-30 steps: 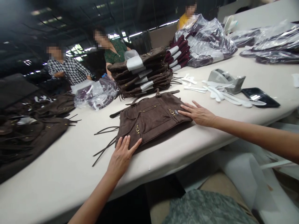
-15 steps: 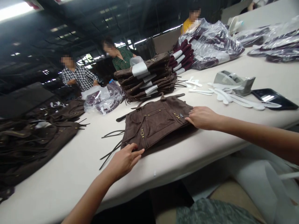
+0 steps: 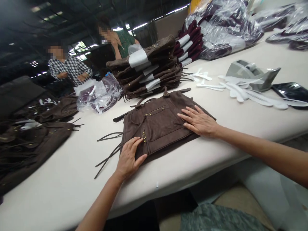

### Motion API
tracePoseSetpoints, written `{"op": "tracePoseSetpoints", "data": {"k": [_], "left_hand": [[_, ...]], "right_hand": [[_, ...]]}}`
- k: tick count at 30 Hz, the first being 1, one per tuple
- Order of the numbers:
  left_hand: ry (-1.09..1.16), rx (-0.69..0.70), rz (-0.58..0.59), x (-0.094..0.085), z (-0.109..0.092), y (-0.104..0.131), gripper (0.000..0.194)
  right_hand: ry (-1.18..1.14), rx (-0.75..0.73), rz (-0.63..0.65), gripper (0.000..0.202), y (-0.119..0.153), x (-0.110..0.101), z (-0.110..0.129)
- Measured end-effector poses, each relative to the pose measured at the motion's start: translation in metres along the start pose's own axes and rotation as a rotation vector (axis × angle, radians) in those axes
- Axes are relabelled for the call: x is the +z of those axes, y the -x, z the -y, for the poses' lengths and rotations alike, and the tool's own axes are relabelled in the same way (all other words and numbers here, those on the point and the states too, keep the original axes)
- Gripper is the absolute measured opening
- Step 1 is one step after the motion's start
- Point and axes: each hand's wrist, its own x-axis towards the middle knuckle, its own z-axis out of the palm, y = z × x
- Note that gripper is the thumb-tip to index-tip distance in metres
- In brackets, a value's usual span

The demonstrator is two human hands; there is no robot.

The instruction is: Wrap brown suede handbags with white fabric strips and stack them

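A dark brown handbag [image 3: 158, 123] lies flat on the pale table, its handles pointing away from me and its thin straps trailing to the left. My left hand [image 3: 130, 157] rests on the bag's near left corner, fingers apart, beside a small brass buckle. On the right part of the bag lies my right hand [image 3: 198, 122], palm down with fingers spread. It covers most of the right-hand buckle. Neither hand grips anything.
Behind the bag stands a stack of folded brown bags [image 3: 149, 69] with white bands. White strips [image 3: 255, 93], a grey tape dispenser [image 3: 252, 72] and a black tablet [image 3: 291, 91] lie to the right. More brown bags [image 3: 36, 147] are heaped at left. Two people stand across the table.
Both hands have let go of the bag's near edge and now lie on its top. The edge, lifted before, has come down flat. The view has shifted slightly.
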Motion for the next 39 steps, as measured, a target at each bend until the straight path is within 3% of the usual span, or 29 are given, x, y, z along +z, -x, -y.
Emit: {"op": "tracePoseSetpoints", "data": {"k": [4,6,8,12,16,20,23,26,29,32,36,39], "left_hand": [[-0.009,-0.037,0.031,0.008,0.017,0.024,0.054],[0.05,-0.107,-0.021,0.016,0.022,0.031,0.052],[0.144,-0.193,-0.092,0.024,0.024,0.034,0.051],[0.409,-0.498,-0.25,0.026,0.026,0.037,0.055],[0.467,-0.809,-0.377,0.011,0.04,0.038,0.048],[0.552,-0.875,-0.35,-0.014,0.034,0.045,0.054],[0.478,-0.903,-0.45,-0.027,0.013,0.051,0.067],[0.335,-0.952,-0.533,-0.033,-0.004,0.049,0.068],[0.237,-0.936,-0.456,-0.043,-0.016,0.039,0.061],[0.151,-0.915,-0.29,-0.057,-0.019,0.019,0.054],[0.089,-0.919,-0.056,-0.075,-0.01,-0.017,0.049],[0.109,-0.907,0.038,-0.083,-0.002,-0.039,0.042]], "right_hand": [[0.051,0.479,-0.036,0.062,-0.002,-0.002,0.005],[0.019,0.71,0.027,0.062,-0.001,-0.005,0.0],[-0.044,0.834,0.104,0.06,0.001,-0.009,-0.009],[-0.105,0.816,0.2,0.05,0.006,-0.017,-0.023],[-0.091,0.766,0.224,0.036,0.001,-0.023,-0.026],[-0.067,0.709,0.237,0.032,-0.001,-0.026,-0.021],[-0.018,0.696,0.249,0.036,0.003,-0.02,-0.024],[0.04,0.676,0.248,0.04,0.003,-0.005,-0.038],[0.05,0.665,0.257,0.041,0.003,0.006,-0.048],[0.032,0.683,0.258,0.041,0.004,0.008,-0.049],[0.01,0.682,0.218,0.041,0.005,0.004,-0.043],[-0.001,0.678,0.197,0.041,0.005,0.0,-0.037]]}}
